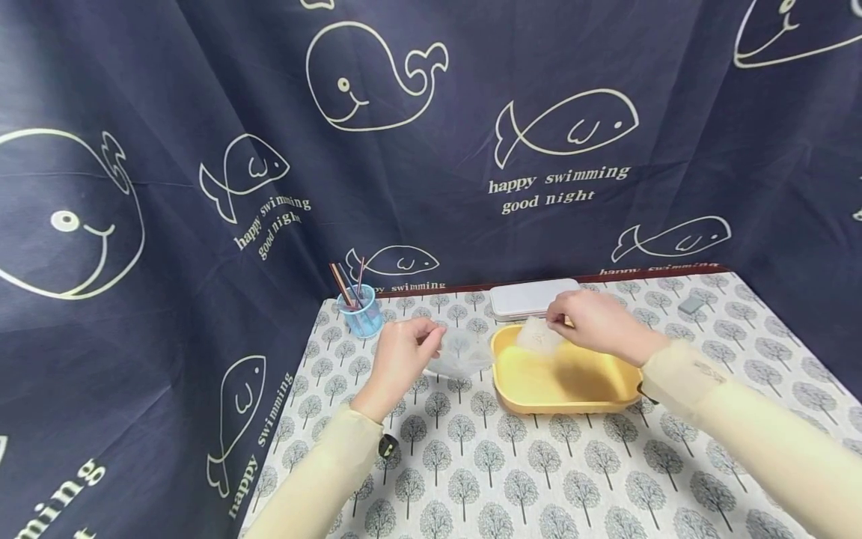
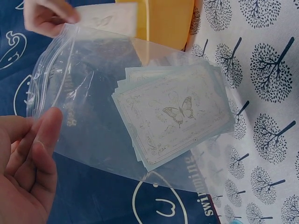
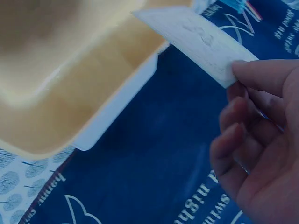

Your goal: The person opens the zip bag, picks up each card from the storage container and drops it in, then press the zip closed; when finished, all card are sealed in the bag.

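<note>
My left hand (image 1: 402, 352) pinches the zip edge of a clear zip bag (image 2: 93, 126), which hangs tilted above the table. Inside the bag lies a fanned stack of pale cards (image 2: 177, 116), the top one printed with a butterfly and a fine border. Between thumb and fingertips my right hand (image 1: 595, 318) holds a similar pale card (image 3: 201, 39), apart from the bag's opening. This card is over the left back part of a yellow plastic bin (image 1: 559, 408), whose visible floor is bare.
A white flat case (image 1: 532, 297) lies behind the bin. At the back left stands a blue cup (image 1: 364, 318) with several pencils or sticks. A small grey block (image 1: 691, 305) is at the back right. A navy curtain (image 1: 465, 90) hangs behind the tree-print tablecloth (image 1: 458, 479).
</note>
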`<control>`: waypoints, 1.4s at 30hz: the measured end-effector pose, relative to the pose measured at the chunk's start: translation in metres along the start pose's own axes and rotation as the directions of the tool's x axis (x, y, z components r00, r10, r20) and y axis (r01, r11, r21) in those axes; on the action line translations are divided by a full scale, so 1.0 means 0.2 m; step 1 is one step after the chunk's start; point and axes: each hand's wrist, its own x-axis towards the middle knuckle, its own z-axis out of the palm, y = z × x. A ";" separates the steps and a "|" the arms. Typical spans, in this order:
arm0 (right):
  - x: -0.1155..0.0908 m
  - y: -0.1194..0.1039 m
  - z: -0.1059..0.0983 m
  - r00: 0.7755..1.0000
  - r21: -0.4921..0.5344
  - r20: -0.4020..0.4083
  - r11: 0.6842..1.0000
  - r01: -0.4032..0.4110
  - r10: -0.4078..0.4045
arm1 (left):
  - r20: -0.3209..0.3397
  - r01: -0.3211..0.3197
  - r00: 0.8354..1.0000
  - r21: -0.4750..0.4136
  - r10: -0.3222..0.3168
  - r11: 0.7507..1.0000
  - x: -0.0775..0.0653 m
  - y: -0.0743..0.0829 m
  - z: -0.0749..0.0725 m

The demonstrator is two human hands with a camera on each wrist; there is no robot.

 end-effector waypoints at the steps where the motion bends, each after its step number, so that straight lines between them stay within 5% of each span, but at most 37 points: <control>1: 0.00 -0.01 -0.02 1.000 0.002 -0.026 1.000 -0.006 0.006 | 0.000 0.000 1.000 0.000 0.000 1.000 0.00 0.00 0.00; 8: 0.00 -0.11 -0.13 0.979 0.039 -0.202 0.999 -0.027 0.034 | 0.010 0.007 1.000 -0.003 -0.007 1.000 0.00 0.00 0.00; 17: 0.02 -0.28 -0.24 0.935 0.130 -0.355 0.989 0.072 -0.022 | 0.016 0.028 0.999 -0.004 -0.028 1.000 0.01 0.01 0.00; 25: 0.05 -0.37 -0.18 0.951 0.206 -0.305 0.971 0.125 -0.058 | 0.018 0.015 1.000 -0.015 -0.015 1.000 0.01 0.02 0.00; 33: 0.09 -0.39 -0.04 0.981 0.253 -0.193 0.966 0.052 -0.003 | 0.014 -0.006 1.000 -0.036 0.006 0.999 0.01 0.02 0.02; 42: 0.15 -0.40 0.09 0.994 0.280 -0.101 0.958 0.059 -0.031 | -0.009 -0.033 0.999 -0.030 0.033 0.999 0.01 0.01 0.02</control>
